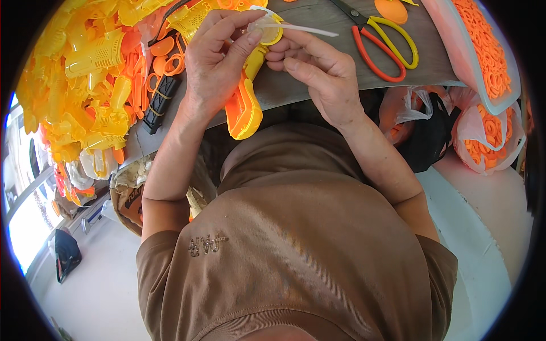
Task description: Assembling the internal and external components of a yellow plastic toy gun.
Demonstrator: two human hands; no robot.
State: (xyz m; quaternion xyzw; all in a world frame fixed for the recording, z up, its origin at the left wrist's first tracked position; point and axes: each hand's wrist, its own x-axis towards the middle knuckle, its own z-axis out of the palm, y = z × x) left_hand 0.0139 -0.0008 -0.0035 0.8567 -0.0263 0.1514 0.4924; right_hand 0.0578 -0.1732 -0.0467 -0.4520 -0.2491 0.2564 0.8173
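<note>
A yellow and orange toy gun (244, 111) hangs over the table's near edge with its grip toward me. My left hand (216, 59) is closed around its upper part, thumb and fingers pinching a small clear round piece at a yellow ring (273, 35). From there a thin white strip (310, 28) sticks out to the right. My right hand (327, 74) is beside the toy, its fingers curled and their tips close to the ring. What those fingertips hold, if anything, is hidden.
Yellow plastic shells (94, 54) are heaped at left, with orange parts and a black bar (162, 102) beside them. Scissors (387, 45) with red and yellow handles lie at right. Beyond is a tub (506, 105) of orange rings; a bag (486, 136) of more stands below.
</note>
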